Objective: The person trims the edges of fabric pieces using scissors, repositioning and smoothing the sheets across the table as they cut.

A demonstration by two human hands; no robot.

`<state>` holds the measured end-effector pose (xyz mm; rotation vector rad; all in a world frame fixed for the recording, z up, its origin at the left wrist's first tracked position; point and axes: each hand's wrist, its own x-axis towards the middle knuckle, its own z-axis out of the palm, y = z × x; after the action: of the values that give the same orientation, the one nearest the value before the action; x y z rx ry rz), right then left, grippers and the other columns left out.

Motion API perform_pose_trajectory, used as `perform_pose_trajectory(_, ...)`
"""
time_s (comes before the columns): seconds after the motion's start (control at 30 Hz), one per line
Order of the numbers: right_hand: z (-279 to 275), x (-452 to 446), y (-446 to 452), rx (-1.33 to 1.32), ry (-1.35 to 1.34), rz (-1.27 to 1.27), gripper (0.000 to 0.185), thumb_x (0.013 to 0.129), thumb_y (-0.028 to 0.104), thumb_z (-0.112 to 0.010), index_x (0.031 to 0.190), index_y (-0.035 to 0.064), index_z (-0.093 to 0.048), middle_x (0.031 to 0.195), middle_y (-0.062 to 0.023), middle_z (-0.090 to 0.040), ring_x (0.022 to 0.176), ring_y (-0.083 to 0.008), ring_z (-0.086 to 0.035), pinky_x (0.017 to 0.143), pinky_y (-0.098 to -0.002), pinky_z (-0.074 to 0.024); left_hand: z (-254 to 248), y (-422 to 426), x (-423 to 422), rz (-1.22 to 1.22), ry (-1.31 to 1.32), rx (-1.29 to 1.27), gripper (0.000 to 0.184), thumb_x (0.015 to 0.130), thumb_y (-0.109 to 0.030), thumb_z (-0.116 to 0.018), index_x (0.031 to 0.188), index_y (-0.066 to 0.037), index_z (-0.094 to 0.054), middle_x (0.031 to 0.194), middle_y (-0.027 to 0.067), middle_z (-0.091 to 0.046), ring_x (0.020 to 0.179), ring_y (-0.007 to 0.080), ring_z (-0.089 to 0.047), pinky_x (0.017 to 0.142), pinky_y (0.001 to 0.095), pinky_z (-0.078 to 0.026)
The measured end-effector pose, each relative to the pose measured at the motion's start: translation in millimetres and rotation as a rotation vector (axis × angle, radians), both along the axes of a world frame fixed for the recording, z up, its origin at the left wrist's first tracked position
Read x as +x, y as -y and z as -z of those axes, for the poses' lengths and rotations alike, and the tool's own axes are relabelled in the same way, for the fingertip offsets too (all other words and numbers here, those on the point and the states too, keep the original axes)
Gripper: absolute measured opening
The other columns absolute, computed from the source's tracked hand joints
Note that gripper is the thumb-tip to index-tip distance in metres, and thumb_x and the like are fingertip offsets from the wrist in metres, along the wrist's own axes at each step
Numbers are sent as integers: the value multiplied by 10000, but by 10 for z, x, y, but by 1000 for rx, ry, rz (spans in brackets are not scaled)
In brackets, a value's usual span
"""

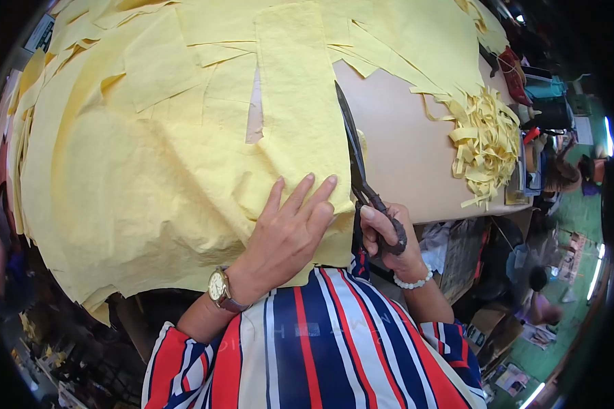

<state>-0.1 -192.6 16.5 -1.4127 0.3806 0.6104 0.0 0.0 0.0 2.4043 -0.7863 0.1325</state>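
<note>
Yellow sheet material (pixel 150 170) covers much of the table and hangs over its near edge. My left hand (pixel 290 225), with a watch on its wrist, lies flat on the sheet, fingers spread and pointing away from me. Dark scissors (pixel 359 163) are in my right hand (pixel 389 235), whose fingers are wrapped round the handles. Their long blades point away from me along the right edge of the yellow piece. A long yellow strip-shaped piece (pixel 292 61) lies ahead of my left hand, beside a narrow gap in the material.
Curled yellow offcuts (pixel 486 140) are heaped at the table's right end. The bare brown tabletop (pixel 409 150) shows between them and the scissors. Boxes and a red item (pixel 514 75) stand beyond the right edge. Other people are partly visible, blurred, at the far right.
</note>
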Motion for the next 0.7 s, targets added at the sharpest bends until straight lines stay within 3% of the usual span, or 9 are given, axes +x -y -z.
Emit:
perform_pose_trajectory(0.27,-7,-19,-12,-49,-34,-1,292,810,272,-647,688,23,-556,482,15,-464,368,-43,-412,361,-178,-297,-1,3,-5,-11,-12,-27,191,809,-87,-565,916,-16,-424,1245,140,-495,1104,338,-503,883,516,-383)
perform_pose_trajectory(0.47,-6,-35,-11,-57,-59,-16,273,809,249,-652,693,23,-556,484,20,-468,371,-35,-412,358,-176,-295,10,-3,1,-16,28,-34,234,820,-102,-558,1004,10,-466,1153,137,-544,1014,326,-545,874,496,-393)
perform_pose_trajectory(0.57,-6,-39,8,-71,-56,-41,258,811,237,-650,708,19,-557,487,22,-471,374,-32,-414,359,-175,-300,-169,-149,188,-209,-3,-56,280,811,-192,-594,991,12,-526,1009,121,-574,849,305,-567,796,435,-433)
perform_pose_trajectory(0.7,2,-64,28,-16,-37,-26,234,815,219,-642,721,20,-561,499,34,-476,378,-22,-418,362,-166,-312,-164,-246,752,-578,69,241,289,752,-270,-661,841,-10,-571,877,111,-566,707,275,-534,655,377,-432)
